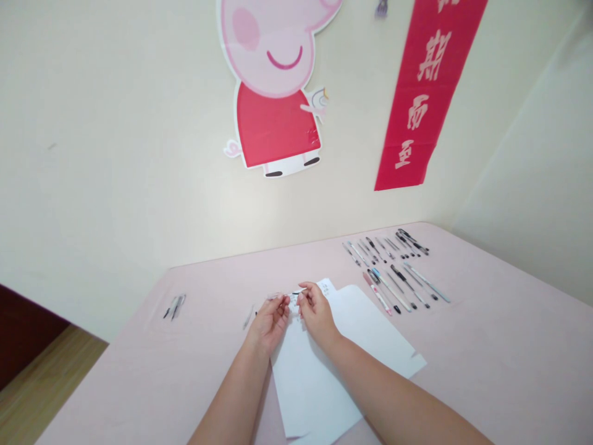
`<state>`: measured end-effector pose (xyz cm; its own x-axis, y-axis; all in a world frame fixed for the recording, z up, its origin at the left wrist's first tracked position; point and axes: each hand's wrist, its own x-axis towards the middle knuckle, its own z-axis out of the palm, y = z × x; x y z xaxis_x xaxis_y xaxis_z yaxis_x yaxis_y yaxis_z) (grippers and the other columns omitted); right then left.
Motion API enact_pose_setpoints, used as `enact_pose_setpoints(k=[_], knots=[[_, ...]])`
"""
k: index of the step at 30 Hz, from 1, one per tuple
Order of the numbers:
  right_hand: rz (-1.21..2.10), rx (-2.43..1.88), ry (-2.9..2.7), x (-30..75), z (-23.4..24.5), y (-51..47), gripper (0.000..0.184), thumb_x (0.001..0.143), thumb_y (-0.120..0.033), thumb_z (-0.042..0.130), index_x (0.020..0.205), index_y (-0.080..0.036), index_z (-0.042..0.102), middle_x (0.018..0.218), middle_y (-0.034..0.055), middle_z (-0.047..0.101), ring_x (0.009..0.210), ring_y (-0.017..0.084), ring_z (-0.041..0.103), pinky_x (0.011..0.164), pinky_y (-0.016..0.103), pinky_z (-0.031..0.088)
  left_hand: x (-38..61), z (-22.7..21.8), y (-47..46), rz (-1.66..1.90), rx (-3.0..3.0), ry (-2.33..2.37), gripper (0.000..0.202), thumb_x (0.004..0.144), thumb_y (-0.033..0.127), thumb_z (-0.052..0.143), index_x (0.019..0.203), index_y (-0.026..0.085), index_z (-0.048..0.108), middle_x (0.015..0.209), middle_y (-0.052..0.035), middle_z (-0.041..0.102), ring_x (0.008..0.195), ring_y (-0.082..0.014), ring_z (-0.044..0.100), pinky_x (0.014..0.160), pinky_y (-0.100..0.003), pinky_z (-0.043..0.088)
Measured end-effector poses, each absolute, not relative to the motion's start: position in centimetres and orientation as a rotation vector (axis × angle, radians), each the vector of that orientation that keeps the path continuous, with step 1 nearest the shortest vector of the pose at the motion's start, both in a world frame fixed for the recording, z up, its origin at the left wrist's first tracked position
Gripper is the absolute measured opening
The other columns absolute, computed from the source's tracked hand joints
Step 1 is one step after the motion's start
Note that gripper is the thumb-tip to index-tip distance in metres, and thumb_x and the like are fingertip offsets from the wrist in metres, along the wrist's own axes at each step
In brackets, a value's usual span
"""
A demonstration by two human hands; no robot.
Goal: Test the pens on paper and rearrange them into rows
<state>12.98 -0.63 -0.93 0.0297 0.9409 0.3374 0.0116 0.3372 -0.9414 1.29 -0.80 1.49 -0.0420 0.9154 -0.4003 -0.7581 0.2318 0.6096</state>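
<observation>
The person's left hand [270, 322] and right hand [317, 314] pinch a slim, partly dark pen piece [296, 293] between their fingertips, above the far end of white paper sheets [356, 327]; assorted slender pens [402, 285] lie far right on the pale pink table [491, 346].

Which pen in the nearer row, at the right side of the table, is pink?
It is the pink-and-white pen at that row's left end; the other pens there look black, clear, whitish or bluish.

Arms [380, 389] reach forward, hands [269, 322] pinching close together
</observation>
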Motion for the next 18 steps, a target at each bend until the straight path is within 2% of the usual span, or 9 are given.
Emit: enact_pose_setpoints(k=[3, 10, 18], knots=[[0.908, -0.979, -1.351, 12.91, -0.98, -0.69, 0.021, 0.082, -0.024, 0.045, 0.103, -0.019, 0.048, 0.069, -0.002, 0.051, 0.057, 0.011, 0.05, 0.051, 0.022, 0.042, 1.27, 1.25, -0.74, 1.358, 0.263, 0.846, 0.018, 0.081, 0.001, 0.049, 0.067, 0.01, 0.058, 0.061, -0.0029, 0.063, 0.054, -0.0072, 0.061, 0.048, -0.014, 0.05], [0.895, -0.994, -1.335, 12.79, -0.9, -0.64, 0.01, 0.08, -0.03, 0.05, 0.082, -0.02, 0.051, 0.067, -0.0003, 0.055, 0.062, 0.013, 0.052, 0.05, 0.023, 0.041, 1.25, 1.19, -0.75, 1.338, 0.294, 0.828, 0.017, 0.08, 0.002, 0.05, 0.067, 0.01, 0.058, 0.06, -0.0031, 0.062, 0.053, -0.0072, 0.06, 0.049, -0.014, 0.05], [0.957, -1.01, -1.277, 12.82, -0.86, -0.49, 0.015, 0.078, -0.032, 0.054, 0.084, -0.019, 0.049, 0.071, -0.0006, 0.055, 0.062, 0.012, 0.052, 0.05, 0.022, 0.042, 1.36, 1.26, -0.88, 1.319, 0.307, 0.836, 0.016, 0.08, 0.002, 0.051, 0.068, 0.01, 0.059, 0.06, -0.0027, 0.062, 0.053, -0.0069, 0.06, 0.048, -0.014, 0.05]])
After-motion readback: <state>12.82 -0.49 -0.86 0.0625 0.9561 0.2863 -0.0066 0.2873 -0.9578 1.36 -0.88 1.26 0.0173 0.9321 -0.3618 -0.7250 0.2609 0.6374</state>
